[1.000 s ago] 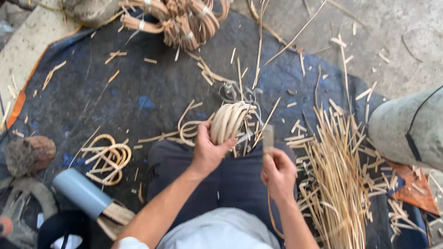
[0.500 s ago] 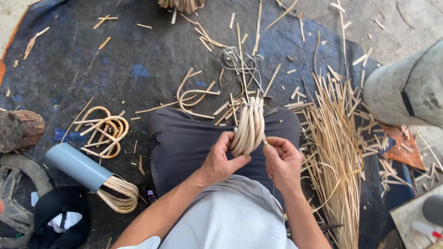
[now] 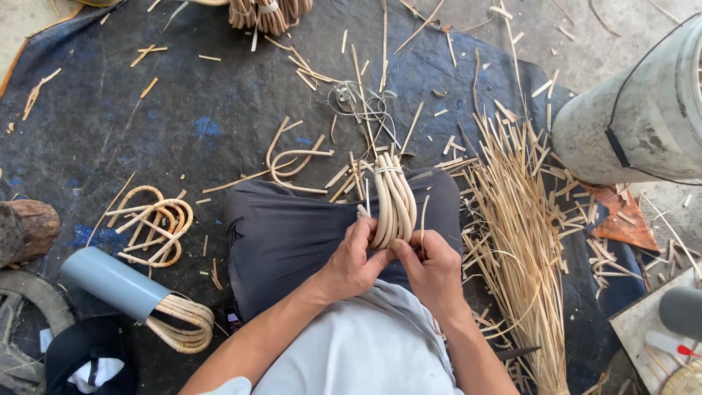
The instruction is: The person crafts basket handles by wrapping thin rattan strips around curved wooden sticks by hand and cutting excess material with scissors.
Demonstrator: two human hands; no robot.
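A bundle of bent pale rattan canes (image 3: 391,197), tied near its far end, rests on my lap over dark trousers (image 3: 292,234). My left hand (image 3: 355,260) grips the near end of the bundle from the left. My right hand (image 3: 431,267) pinches the same end from the right, thumb against the canes. A thin strand runs up beside the bundle from my right hand. Both hands meet at the bundle's lower end.
A heap of thin cane strips (image 3: 519,234) lies to my right. Bent cane loops (image 3: 157,223) and a grey pipe (image 3: 113,281) with coiled cane lie left, next to a log (image 3: 25,230). A large grey bucket (image 3: 643,117) stands at the right. A dark tarp (image 3: 183,95) covers the ground.
The bundle has come down from in front of me onto my lap, and both hands have closed together on its near end. The view has shifted slightly.
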